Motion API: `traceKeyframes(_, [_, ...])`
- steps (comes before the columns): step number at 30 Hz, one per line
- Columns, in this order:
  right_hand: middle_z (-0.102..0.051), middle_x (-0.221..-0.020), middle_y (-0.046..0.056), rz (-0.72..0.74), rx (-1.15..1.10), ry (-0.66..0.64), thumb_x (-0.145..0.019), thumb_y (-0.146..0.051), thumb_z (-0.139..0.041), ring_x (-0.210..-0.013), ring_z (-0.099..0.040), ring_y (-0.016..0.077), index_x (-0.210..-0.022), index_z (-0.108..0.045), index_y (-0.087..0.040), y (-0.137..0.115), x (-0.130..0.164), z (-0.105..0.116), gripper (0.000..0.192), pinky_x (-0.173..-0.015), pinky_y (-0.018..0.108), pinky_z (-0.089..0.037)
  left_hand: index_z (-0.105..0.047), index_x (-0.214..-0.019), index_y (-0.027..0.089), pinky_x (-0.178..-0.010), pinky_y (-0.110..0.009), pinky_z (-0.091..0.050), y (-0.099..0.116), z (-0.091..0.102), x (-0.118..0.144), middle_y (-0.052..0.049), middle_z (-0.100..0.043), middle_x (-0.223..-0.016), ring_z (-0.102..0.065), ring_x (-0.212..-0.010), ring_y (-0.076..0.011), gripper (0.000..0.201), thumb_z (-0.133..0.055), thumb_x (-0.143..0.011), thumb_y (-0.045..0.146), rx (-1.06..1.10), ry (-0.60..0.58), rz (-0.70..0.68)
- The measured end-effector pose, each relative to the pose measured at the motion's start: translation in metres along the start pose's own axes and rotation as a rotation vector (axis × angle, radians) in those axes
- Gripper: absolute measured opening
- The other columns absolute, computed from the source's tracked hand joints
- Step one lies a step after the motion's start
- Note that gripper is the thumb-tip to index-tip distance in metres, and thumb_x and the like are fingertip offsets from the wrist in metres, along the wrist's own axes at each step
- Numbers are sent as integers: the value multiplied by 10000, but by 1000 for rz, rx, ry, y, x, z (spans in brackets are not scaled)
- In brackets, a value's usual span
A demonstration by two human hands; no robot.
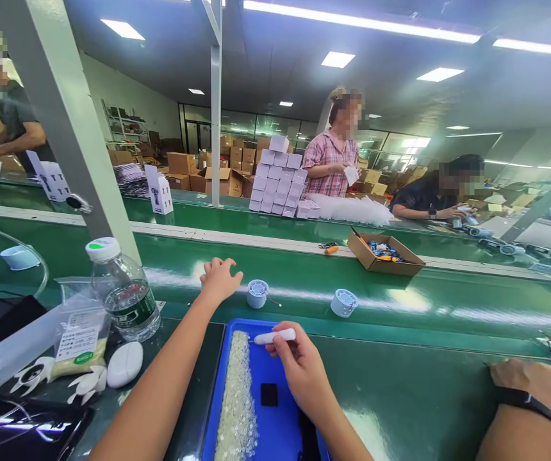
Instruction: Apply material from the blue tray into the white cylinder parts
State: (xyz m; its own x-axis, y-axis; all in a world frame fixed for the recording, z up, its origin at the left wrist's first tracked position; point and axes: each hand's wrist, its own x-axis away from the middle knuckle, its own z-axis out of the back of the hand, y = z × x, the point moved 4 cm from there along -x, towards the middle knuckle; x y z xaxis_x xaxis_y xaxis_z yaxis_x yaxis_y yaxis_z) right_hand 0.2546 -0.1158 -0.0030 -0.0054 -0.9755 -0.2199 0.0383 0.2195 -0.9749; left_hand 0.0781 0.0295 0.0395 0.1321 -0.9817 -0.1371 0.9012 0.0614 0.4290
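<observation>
**Pen over the tray, other hand out on the belt**

Right hand hovers above the blue tray, fingers pinching a white pen level, tip leftward over the strip of beads. Left hand reaches past the tray's far edge, fingers curled loosely on the belt, just beside a small spool. Open belt lies beyond.

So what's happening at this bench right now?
A person sits at a green conveyor line. The right hand holds a small white pen-like tool over a blue tray that carries a strip of tiny pale round parts. The left hand reaches out to the belt, close to a small round white spool. A water bottle stands to the left. A co-worker's arm with a black wristband rests on the right.
</observation>
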Motion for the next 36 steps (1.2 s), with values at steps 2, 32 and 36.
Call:
traceKeyframes(2, [-652,-744,53,4,11,12,-841,-457,-535,-696,-632,195,-927,-562,-186,1,0,1,286,-667,303,-519,-569,-1087,234,-883,-460,-385,-9,1,-2,-136,-484,-1188,-407,-1158,-330,378,-488,-759,403,-53,-29,50])
traceKeyframes(32, [-649,-810,67,2,100,4,-877,-456,-472,-714,-631,182,-951,-549,-184,0,2,2,292,-683,308,-527,-519,-649,186,-755,-328,-427,-20,1,-12,-100,-554,-879,-548,-907,-247,93,-582,-674,250,88,-50,-18])
traceKeyframes(36, [-575,-682,11,43,225,19,-895,-435,-444,-601,-545,146,-839,-524,-201,-5,2,4,253,-559,248,-460,-444,-614,199,-649,-273,-413,-12,15,-10,-48,-535,-806,-536,-749,-170,184,-542,-721,313,193,-12,-56])
